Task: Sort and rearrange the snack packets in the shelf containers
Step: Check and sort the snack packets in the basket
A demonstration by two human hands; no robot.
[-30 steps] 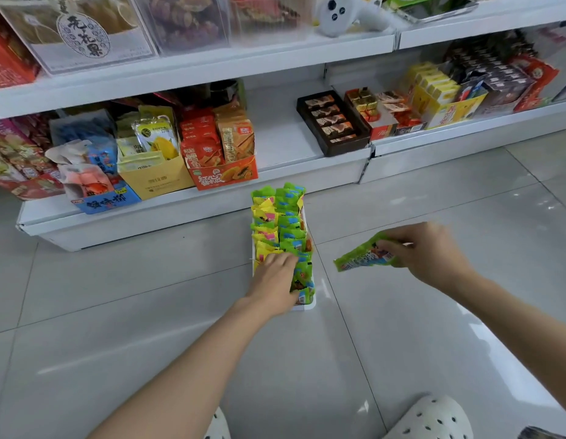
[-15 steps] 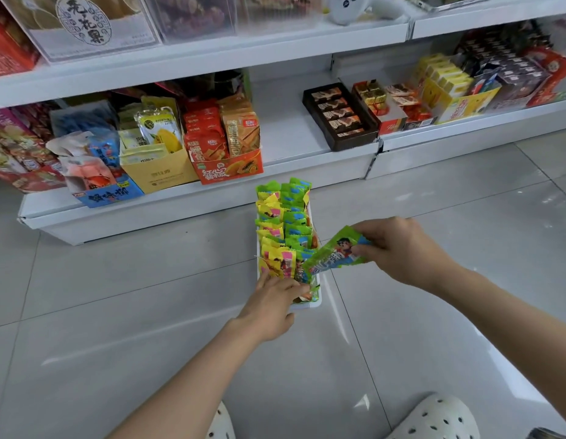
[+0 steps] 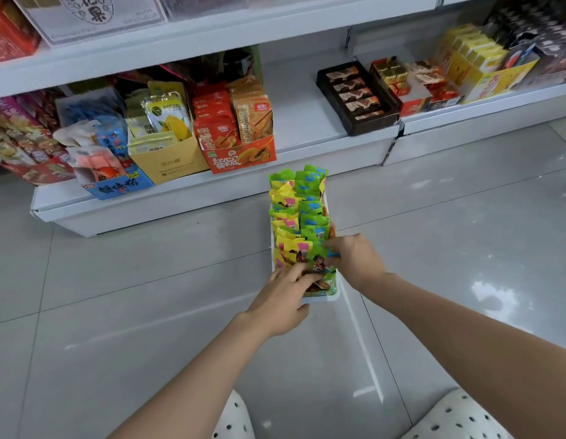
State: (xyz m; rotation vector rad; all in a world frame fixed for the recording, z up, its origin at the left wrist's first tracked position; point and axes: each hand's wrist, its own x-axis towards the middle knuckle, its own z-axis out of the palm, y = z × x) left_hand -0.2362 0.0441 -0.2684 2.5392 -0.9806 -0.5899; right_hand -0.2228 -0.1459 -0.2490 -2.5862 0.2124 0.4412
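Head: right hand [image 3: 357,261] brought packet [image 3: 319,263] into tray [image 3: 333,296].

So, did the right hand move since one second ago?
Yes. The right hand went left with its green packet, from over bare floor to the white tray.

Glossy grey tiled floor [image 3: 148,327] beneath white shelving [image 3: 307,122].
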